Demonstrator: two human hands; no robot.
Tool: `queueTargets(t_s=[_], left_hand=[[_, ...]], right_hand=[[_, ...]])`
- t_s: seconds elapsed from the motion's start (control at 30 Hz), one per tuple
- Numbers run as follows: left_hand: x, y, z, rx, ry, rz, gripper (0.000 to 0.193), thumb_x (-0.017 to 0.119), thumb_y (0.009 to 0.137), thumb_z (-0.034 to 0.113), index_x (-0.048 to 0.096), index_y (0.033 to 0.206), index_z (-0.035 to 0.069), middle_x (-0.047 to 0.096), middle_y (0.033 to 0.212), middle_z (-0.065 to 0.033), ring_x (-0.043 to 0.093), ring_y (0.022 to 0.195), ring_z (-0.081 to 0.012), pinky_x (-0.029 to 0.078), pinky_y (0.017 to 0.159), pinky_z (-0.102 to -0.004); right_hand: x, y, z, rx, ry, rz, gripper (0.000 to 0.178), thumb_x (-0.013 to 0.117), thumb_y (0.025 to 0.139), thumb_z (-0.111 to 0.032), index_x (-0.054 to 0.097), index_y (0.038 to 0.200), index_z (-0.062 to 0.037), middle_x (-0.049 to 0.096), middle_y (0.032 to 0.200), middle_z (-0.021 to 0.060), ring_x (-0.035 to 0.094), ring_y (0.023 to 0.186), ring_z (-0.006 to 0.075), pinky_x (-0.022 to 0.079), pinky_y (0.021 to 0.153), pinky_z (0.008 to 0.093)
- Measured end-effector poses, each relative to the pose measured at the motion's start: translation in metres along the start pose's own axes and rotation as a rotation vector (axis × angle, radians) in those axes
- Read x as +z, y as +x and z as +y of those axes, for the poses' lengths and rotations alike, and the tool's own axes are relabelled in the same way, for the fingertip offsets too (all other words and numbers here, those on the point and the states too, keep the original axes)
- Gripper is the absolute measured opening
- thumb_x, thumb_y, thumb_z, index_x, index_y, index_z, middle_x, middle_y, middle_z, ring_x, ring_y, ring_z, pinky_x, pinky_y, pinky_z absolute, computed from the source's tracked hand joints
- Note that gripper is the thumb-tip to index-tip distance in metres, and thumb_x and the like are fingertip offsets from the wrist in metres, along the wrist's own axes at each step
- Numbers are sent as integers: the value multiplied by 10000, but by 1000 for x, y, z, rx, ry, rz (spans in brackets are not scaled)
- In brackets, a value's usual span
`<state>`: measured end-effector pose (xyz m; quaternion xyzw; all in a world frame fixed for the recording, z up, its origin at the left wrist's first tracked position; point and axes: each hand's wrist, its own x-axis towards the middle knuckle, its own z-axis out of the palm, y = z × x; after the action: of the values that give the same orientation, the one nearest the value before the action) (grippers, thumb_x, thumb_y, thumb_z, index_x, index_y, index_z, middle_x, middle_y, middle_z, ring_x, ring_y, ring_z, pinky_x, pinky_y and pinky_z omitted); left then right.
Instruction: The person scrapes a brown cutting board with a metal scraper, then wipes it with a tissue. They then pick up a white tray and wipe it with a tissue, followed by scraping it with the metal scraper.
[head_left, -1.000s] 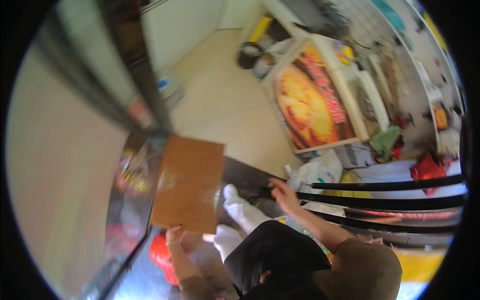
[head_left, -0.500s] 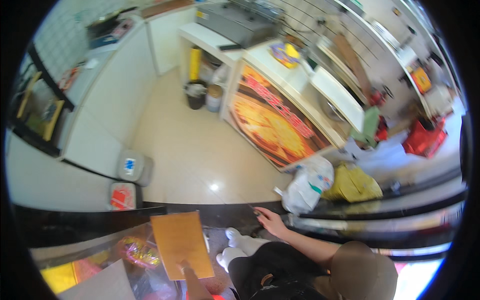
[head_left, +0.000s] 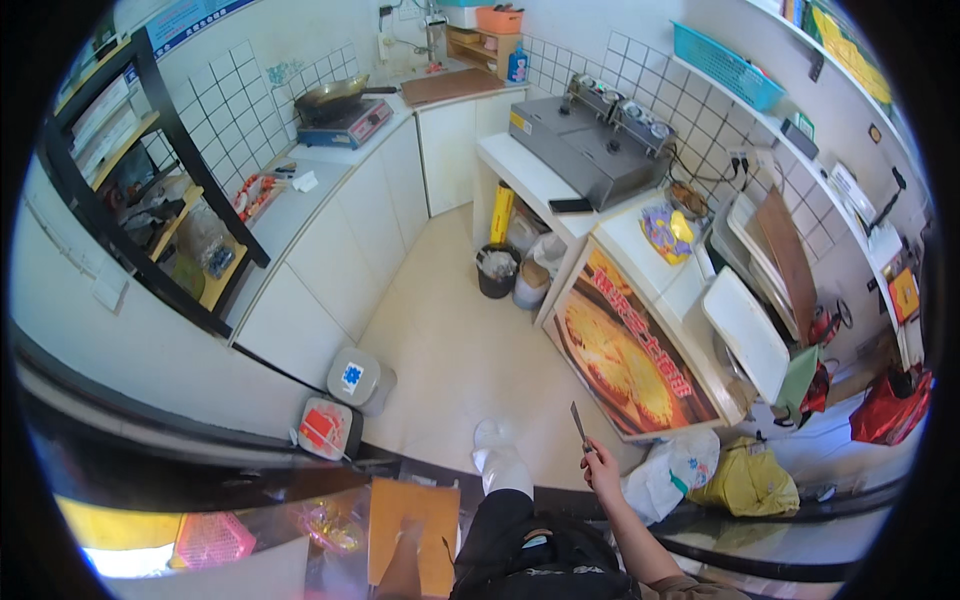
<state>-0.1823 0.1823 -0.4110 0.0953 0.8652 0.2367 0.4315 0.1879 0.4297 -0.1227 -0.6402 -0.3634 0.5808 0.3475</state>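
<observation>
- Cream tiled floor (head_left: 450, 350), widest surface in view, running between white cabinets on the left and a white tabletop (head_left: 650, 270) on the right.
- White tabletop on the left (head_left: 300, 205) with a wok (head_left: 335, 95) on a small cooker at its far end.
- Grey twin fryer (head_left: 590, 135) on the right tabletop, a dark phone-like slab just beside it.
- Orange food poster (head_left: 625, 355) covering the tabletop's front panel, facing the floor.
- Black shelf rack (head_left: 170, 190) at far left, tilted by the lens, holding jars and papers.
- White bag and yellow bag (head_left: 745, 480) on the floor near the poster's lower corner, touching each other.
- Brown wooden cutting board (head_left: 412, 535) low in the frame, lying flat on a dark glossy tabletop just left of the person's dark trousers.
- Left hand (head_left: 408, 535) resting on top of the board, fingers laid against the wood; spread or pressed together, cannot tell.
- Right hand (head_left: 598, 462) raised over the floor near the white bag, fingers closed around the handle of a knife (head_left: 578, 425), blade pointing up and away.
</observation>
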Motion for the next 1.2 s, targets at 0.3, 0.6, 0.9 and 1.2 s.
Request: queueTargets(t_s=[0.3, 0.6, 0.9, 1.2], left_hand=[[-54, 75, 96, -523, -88, -174, 272, 543, 845, 289, 618, 1034, 108, 630, 971, -104, 609, 891, -229, 497, 697, -439], [28, 268, 579, 10, -651, -389, 319, 486, 913, 190, 491, 1181, 18, 634, 944, -180, 648, 771, -262, 555, 632, -353], [43, 270, 1006, 381, -769, -627, 484, 525, 867, 107, 362, 1309, 1, 592, 1086, -138, 615, 897, -219, 507, 785, -337], [66, 434, 1277, 227, -1162, -498, 214, 544, 858, 106, 487, 1018, -24, 563, 984, -137, 569, 863, -260, 507, 731, -335]], right_hand=[[111, 170, -142, -11, -109, -155, 373, 478, 874, -133, 524, 1241, -91, 548, 656, 25, 438, 448, 72, 350, 413, 211], [128, 320, -228, 34, -65, 0, 422, 466, 897, -162, 450, 1315, -114, 534, 675, 22, 400, 408, 71, 292, 346, 209], [188, 532, -325, -91, 86, 78, 425, 491, 884, -149, 446, 1283, -11, 549, 665, 30, 418, 435, 74, 318, 382, 218], [240, 610, -444, -35, 275, 174, 342, 475, 889, -139, 515, 1194, 12, 533, 709, 22, 388, 432, 50, 283, 385, 192]])
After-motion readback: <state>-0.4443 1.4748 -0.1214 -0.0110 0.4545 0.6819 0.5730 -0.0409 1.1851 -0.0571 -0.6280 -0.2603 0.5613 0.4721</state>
